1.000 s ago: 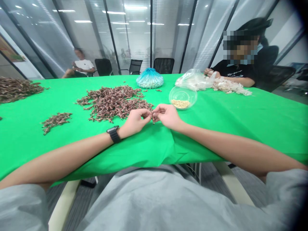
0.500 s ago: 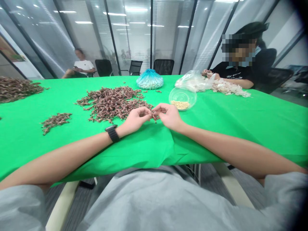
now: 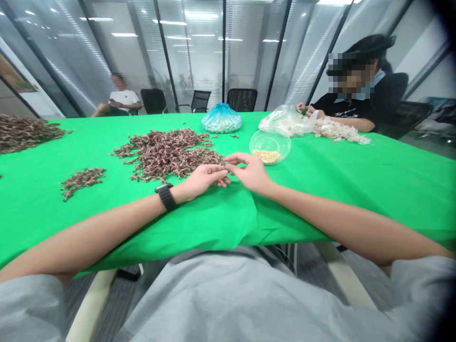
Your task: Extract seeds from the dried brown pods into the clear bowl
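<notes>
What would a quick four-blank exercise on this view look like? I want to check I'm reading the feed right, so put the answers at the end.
The left hand and right hand are close together over a ____ cloth.
The dark watch is worn on the wearer's ____ side.
The gathered bag is ____ at its top.
Seen by the wearer, the clear container stands to the ____ of the middle brown pile.

Missing words: green; left; blue; right.
</notes>
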The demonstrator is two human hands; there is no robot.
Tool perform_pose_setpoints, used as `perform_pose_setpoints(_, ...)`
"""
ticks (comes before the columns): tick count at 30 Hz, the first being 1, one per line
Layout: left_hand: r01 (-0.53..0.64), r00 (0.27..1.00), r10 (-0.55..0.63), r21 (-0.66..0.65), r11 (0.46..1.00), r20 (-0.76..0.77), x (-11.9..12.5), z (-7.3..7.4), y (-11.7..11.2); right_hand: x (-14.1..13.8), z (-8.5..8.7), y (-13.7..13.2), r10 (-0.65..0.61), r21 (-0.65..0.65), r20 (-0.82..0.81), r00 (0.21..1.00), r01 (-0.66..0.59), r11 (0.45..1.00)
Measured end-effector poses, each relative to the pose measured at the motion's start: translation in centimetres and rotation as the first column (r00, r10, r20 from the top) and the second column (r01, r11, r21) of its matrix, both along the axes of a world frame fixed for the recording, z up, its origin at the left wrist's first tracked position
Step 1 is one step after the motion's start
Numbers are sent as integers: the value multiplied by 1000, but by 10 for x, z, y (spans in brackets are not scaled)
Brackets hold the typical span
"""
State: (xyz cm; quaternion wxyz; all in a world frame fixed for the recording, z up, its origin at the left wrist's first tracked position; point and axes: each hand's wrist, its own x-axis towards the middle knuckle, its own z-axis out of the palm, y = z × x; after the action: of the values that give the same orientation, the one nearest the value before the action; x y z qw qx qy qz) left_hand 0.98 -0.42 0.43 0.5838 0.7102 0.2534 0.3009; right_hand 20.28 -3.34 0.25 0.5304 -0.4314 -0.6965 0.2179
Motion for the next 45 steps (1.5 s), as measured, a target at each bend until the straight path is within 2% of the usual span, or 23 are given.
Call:
perform_pose_setpoints(4,-13,998,16,-49,999,60,-1,-4,3,0,2,0,-43,34,42,998,42,999)
perform_pose_setpoints(13,-71,995,69,28,997,70,1,-2,0,5,5,-2,-5,86,339,941,-26,996)
perform_pose_setpoints(17,-83,994,80,35,996,68,0,-1,-1,8,5,-2,-2,191,490,872,-105,976)
perform_pose_setpoints(22,-47,998,44,61,997,50,-1,1,-3,15,5,2,-79,335,649,757,-191,923)
perform_pose_setpoints(26,-22,999,19,83,996,41,-1,0,-4,19,2,6,-140,385,730,668,-234,893)
perform_pose_setpoints(29,-2,1000,-1,118,993,31,-1,-2,-3,20,-1,8,-136,389,753,643,-270,881)
perform_pose_setpoints(32,25,999,-28,149,989,18,-2,-4,-1,20,-2,6,-93,367,736,670,-280,887)
perform_pose_setpoints(38,26,1000,-22,236,971,-19,-2,-3,-2,14,5,0,59,276,548,834,-248,929)
perform_pose_setpoints(45,-37,998,50,364,931,-25,-2,2,-11,12,10,-1,68,276,517,853,-241,931)
